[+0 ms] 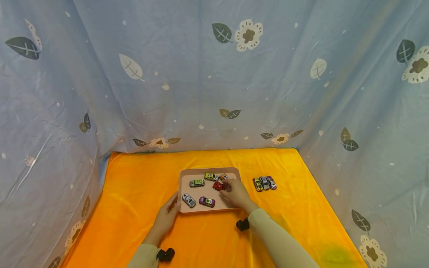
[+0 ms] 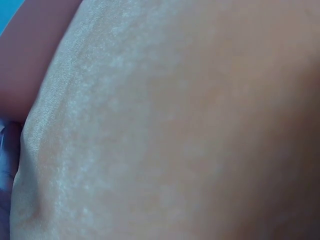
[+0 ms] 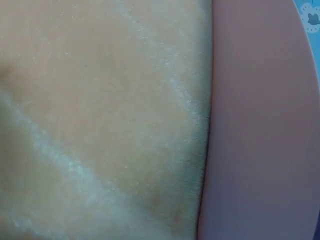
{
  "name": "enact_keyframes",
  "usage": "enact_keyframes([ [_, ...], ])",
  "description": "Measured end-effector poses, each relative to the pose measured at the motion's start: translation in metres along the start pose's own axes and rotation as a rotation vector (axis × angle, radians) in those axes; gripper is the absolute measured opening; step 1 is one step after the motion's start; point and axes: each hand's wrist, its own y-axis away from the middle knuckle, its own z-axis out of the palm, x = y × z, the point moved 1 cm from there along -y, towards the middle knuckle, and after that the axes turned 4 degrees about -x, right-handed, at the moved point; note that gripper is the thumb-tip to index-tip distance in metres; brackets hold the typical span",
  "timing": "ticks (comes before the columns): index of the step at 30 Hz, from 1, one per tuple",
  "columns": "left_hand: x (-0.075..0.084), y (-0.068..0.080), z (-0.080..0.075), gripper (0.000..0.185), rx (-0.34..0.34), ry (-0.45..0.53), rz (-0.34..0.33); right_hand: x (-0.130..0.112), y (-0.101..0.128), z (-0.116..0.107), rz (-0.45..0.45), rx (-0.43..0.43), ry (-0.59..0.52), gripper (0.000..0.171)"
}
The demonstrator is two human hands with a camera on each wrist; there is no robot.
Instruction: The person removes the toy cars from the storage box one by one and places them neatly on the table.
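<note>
A shallow pink tray [image 1: 209,211] holds several small toy cars in the head view. My left hand [image 1: 166,214] grips the tray's left side near its front corner, thumb by the rim and fingers along the outer wall. Over the tray's right part, my right hand [image 1: 237,194] pinches a red toy car [image 1: 219,185] between thumb and fingers. Close by are a yellow-green car [image 1: 210,176] and an orange-and-white car [image 1: 223,177], partly hidden by the fingers. A green car [image 1: 196,183], a white car [image 1: 188,200] and a purple car [image 1: 207,201] lie further left. Skin fills most of both wrist views.
Right of the tray, three toy cars stand side by side: a yellow-and-red one [image 1: 257,184], a silver one [image 1: 264,183] and a purple one [image 1: 271,182]. An orange cloth [image 1: 140,178] covers the table. Patterned blue curtains [image 1: 187,74] enclose the back and sides.
</note>
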Motion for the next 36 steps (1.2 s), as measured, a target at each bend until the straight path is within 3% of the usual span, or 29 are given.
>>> enact_keyframes([
  [9, -0.0010, -0.0002, 0.0001, 0.053, 0.003, 0.008, 0.006, 0.0000, -0.0015, 0.0040, 0.013, 0.023, 0.057, 0.047],
  [25, 0.0015, -0.0006, 0.0000, 0.054, 0.001, 0.015, -0.006, -0.0071, -0.0001, 0.0059, -0.008, 0.062, 0.276, 0.044],
  [32, 0.0030, 0.0015, 0.0007, 0.054, -0.004, 0.008, 0.005, -0.0071, 0.0014, 0.0048, -0.037, 0.062, 0.254, 0.043],
  [36, 0.0033, 0.0018, -0.0006, 0.054, 0.002, 0.009, 0.014, -0.0082, 0.0041, 0.0008, -0.064, 0.099, 0.128, 0.045],
])
